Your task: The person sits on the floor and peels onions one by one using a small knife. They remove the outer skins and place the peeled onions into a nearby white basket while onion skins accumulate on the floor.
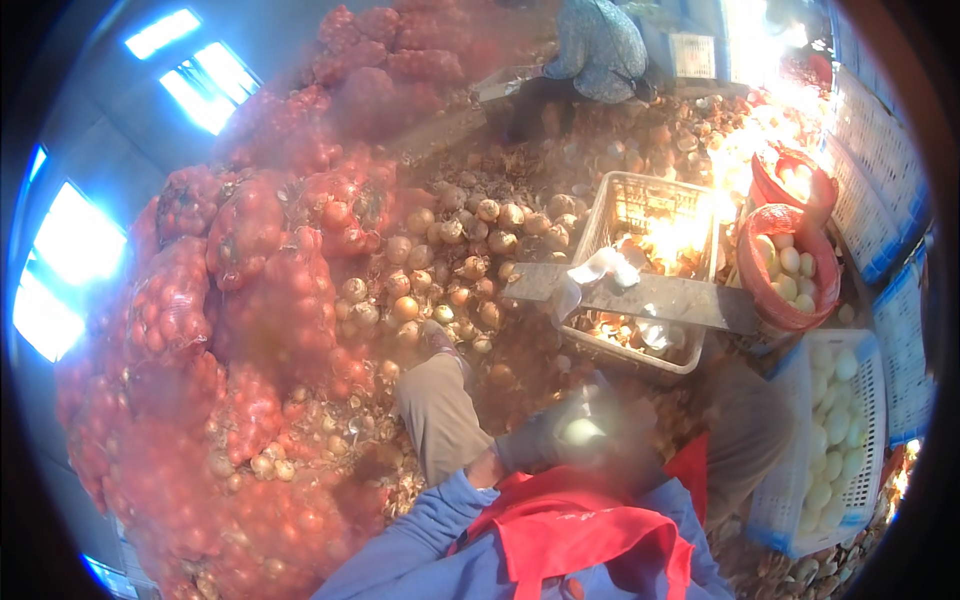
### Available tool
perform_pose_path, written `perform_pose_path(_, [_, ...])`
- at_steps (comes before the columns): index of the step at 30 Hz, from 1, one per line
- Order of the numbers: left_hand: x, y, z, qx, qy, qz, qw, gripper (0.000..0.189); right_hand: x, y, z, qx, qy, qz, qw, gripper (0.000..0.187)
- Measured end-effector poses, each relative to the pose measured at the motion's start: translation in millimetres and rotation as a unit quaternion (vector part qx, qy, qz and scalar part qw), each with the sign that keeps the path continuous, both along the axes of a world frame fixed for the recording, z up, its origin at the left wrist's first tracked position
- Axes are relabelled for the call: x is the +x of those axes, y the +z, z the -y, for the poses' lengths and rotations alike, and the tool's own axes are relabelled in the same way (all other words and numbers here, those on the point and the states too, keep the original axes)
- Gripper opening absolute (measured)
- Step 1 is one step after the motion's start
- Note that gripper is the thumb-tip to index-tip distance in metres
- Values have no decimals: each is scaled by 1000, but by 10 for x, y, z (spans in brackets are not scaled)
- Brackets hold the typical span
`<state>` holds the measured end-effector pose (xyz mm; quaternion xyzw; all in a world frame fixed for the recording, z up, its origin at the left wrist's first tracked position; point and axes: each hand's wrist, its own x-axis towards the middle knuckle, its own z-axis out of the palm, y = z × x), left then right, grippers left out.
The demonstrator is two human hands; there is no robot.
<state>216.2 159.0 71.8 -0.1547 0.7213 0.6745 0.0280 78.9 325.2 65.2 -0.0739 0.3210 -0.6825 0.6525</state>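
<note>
A pale peeled onion (583, 430) shows between my two hands, close in front of my red apron (592, 540). My left hand (536, 436), dark and perhaps gloved, reaches the onion from the left side. On its right is my right hand (634, 420), blurred by a smudge, so its grip is not clear. Beyond them a wooden board (675, 300) lies across a plastic crate (694, 360) holding onion skins. A whitish crumpled thing (600, 270) rests on the board. Unpeeled onions (450, 277) lie heaped on the floor ahead, to the left.
Red mesh sacks of onions (270, 292) are piled at the left. At the right, a red mesh sack (787, 300) and a white crate (870, 465) hold peeled onions. Stacked crates (874, 187) line the right edge. Another person (600, 52) is bent over at the top.
</note>
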Motion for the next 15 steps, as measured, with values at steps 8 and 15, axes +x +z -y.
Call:
perform_pose_path(8, [-119,372,65,22,-58,28,998,105,42,-72,1,15,13,-29,999,56])
perform_pose_path(15, [-281,263,217,-148,-65,11,987,108,46,-63,-130,-41,-38,-97,994,65])
